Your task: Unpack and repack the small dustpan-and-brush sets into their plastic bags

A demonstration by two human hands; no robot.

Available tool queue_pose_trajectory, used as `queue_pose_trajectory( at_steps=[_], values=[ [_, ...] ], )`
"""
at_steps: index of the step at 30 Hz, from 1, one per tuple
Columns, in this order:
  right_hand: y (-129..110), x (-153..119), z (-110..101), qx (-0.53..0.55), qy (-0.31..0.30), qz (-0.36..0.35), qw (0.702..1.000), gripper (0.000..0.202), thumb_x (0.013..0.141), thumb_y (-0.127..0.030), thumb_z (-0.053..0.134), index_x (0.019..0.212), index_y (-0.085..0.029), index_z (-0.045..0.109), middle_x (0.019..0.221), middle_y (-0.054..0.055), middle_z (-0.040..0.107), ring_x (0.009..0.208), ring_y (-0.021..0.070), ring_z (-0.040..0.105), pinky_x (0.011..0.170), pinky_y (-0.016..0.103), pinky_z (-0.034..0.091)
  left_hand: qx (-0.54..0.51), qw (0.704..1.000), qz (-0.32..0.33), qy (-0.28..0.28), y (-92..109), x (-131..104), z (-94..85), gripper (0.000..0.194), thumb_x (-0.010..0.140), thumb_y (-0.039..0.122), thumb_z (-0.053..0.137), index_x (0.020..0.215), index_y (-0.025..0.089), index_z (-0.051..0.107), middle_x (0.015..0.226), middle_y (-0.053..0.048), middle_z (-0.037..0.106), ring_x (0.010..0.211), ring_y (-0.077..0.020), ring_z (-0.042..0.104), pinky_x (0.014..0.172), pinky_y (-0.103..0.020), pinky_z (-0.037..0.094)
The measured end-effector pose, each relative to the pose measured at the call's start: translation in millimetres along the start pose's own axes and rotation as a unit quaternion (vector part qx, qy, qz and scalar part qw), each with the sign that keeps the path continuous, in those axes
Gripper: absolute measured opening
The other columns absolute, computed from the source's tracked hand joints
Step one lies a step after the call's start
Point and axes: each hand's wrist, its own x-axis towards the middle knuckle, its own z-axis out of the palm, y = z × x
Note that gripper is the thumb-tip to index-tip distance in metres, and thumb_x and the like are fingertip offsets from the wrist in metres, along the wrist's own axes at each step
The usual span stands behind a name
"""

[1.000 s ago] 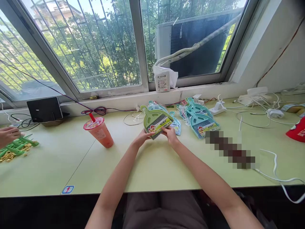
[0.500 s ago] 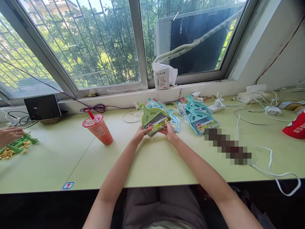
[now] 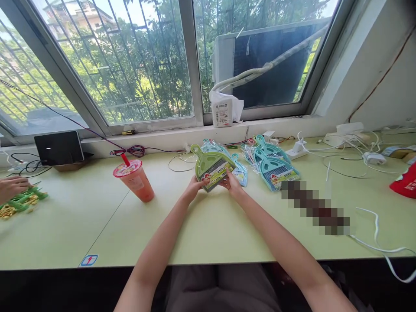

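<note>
Between my two hands is a green dustpan and brush set [image 3: 211,167] in clear wrapping, its label facing me and its handle end pointing up and left. My left hand [image 3: 195,187] grips its lower left corner, thumb on the front. On the right edge, my right hand [image 3: 231,181] holds it with the thumb over the label; the other fingers are partly hidden behind. Right behind it lies a blue wrapped dustpan set [image 3: 241,171], partly covered. More wrapped teal dustpan sets [image 3: 277,169] lie in a pile to the right.
A red drink cup with a straw [image 3: 136,180] stands to the left. Behind it are a tablet [image 3: 59,148] and coiled cables. Another person's hand [image 3: 14,187] touches green and yellow pieces at far left. A power strip [image 3: 296,149], white cables and a red object [image 3: 404,182] are at right.
The view has shifted slightly, so the table sits a little lower in the picture. Both hands keep their hold on the green dustpan set. The other person's hand has moved slightly.
</note>
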Motion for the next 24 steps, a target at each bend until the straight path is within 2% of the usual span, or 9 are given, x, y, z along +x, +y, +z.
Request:
queue_pose_trajectory(
  at_steps=[3, 5, 7, 10, 13, 15, 18, 21, 24],
  values=[
    [-0.3, -3.3, 2.6, -0.012, -0.042, -0.017, 0.999, 0.016, 0.077, -0.025, 0.069, 0.089, -0.020, 0.060, 0.086, 0.002, 0.073, 0.071, 0.0171, 0.070, 0.075, 0.036, 0.060, -0.013, 1.000, 0.004, 0.009, 1.7, -0.4, -1.9, 0.059, 0.055, 0.033, 0.084, 0.107, 0.013, 0.065, 0.102, -0.012, 0.071, 0.090, -0.0256, 0.066, 0.074, -0.034, 0.051],
    [1.5, -3.8, 2.6, -0.013, -0.034, -0.033, 0.999, 0.015, 0.073, -0.018, 0.070, 0.085, -0.019, 0.061, 0.083, 0.001, 0.073, 0.071, 0.0164, 0.070, 0.077, 0.036, 0.060, -0.016, 1.000, 0.001, 0.010, 0.4, -0.9, 1.0, 0.058, 0.057, 0.033, 0.083, 0.108, 0.014, 0.064, 0.104, -0.011, 0.071, 0.090, -0.0249, 0.066, 0.074, -0.033, 0.052],
    [3.4, -2.9, 1.2, -0.001, -0.011, -0.048, 0.999, 0.015, 0.072, -0.016, 0.071, 0.082, -0.019, 0.060, 0.080, 0.000, 0.073, 0.072, 0.0167, 0.070, 0.077, 0.036, 0.060, -0.027, 1.000, -0.008, -0.002, -2.3, -2.2, 7.6, 0.059, 0.060, 0.034, 0.082, 0.113, 0.016, 0.062, 0.109, -0.011, 0.069, 0.092, -0.0250, 0.067, 0.073, -0.034, 0.054],
    [4.1, -0.8, -1.9, 0.016, 0.011, -0.073, 0.997, 0.014, 0.071, -0.016, 0.071, 0.079, -0.019, 0.060, 0.078, 0.001, 0.073, 0.076, 0.0183, 0.071, 0.078, 0.036, 0.061, -0.049, 0.996, -0.034, -0.059, -5.5, -5.8, 18.6, 0.061, 0.065, 0.036, 0.080, 0.120, 0.018, 0.058, 0.118, -0.013, 0.065, 0.094, -0.0256, 0.067, 0.074, -0.035, 0.055],
    [2.4, -0.2, -3.9, 0.021, 0.009, -0.093, 0.995, 0.014, 0.070, -0.017, 0.071, 0.079, -0.019, 0.060, 0.079, 0.001, 0.073, 0.079, 0.0194, 0.071, 0.079, 0.037, 0.061, -0.047, 0.990, -0.056, -0.123, -4.9, -8.7, 23.1, 0.060, 0.068, 0.037, 0.079, 0.121, 0.019, 0.058, 0.123, -0.014, 0.063, 0.096, -0.0266, 0.068, 0.078, -0.036, 0.055],
    [1.3, -0.7, -3.9, 0.019, -0.004, -0.102, 0.995, 0.014, 0.070, -0.017, 0.071, 0.080, -0.019, 0.061, 0.082, 0.002, 0.073, 0.082, 0.0199, 0.071, 0.080, 0.037, 0.061, -0.049, 0.988, -0.052, -0.136, -3.5, -8.2, 22.2, 0.058, 0.070, 0.040, 0.077, 0.121, 0.019, 0.059, 0.124, -0.014, 0.062, 0.097, -0.0277, 0.068, 0.079, -0.036, 0.054],
    [0.9, -2.1, -2.4, 0.012, -0.010, -0.100, 0.995, 0.014, 0.071, -0.016, 0.070, 0.081, -0.018, 0.061, 0.084, 0.002, 0.074, 0.085, 0.0204, 0.071, 0.081, 0.038, 0.060, -0.075, 0.995, -0.023, -0.068, -3.3, -3.1, 19.8, 0.056, 0.074, 0.051, 0.070, 0.119, 0.019, 0.060, 0.121, -0.012, 0.064, 0.100, -0.0274, 0.066, 0.077, -0.036, 0.055],
    [1.5, -3.6, -1.4, 0.004, -0.012, -0.088, 0.996, 0.012, 0.073, -0.014, 0.069, 0.081, -0.018, 0.061, 0.084, 0.003, 0.074, 0.084, 0.0199, 0.071, 0.082, 0.039, 0.060, -0.071, 0.997, 0.002, 0.007, -5.7, 2.2, 17.8, 0.057, 0.070, 0.051, 0.072, 0.115, 0.017, 0.061, 0.114, -0.011, 0.068, 0.100, -0.0261, 0.065, 0.076, -0.033, 0.054],
    [1.3, -4.8, -2.4, 0.005, -0.021, -0.071, 0.997, 0.011, 0.074, -0.011, 0.066, 0.081, -0.018, 0.061, 0.083, 0.002, 0.074, 0.081, 0.0187, 0.071, 0.083, 0.039, 0.060, -0.039, 0.999, 0.020, 0.003, -8.1, 3.5, 14.6, 0.056, 0.068, 0.047, 0.075, 0.112, 0.015, 0.062, 0.110, -0.011, 0.069, 0.098, -0.0263, 0.065, 0.076, -0.034, 0.053]
  ],
)
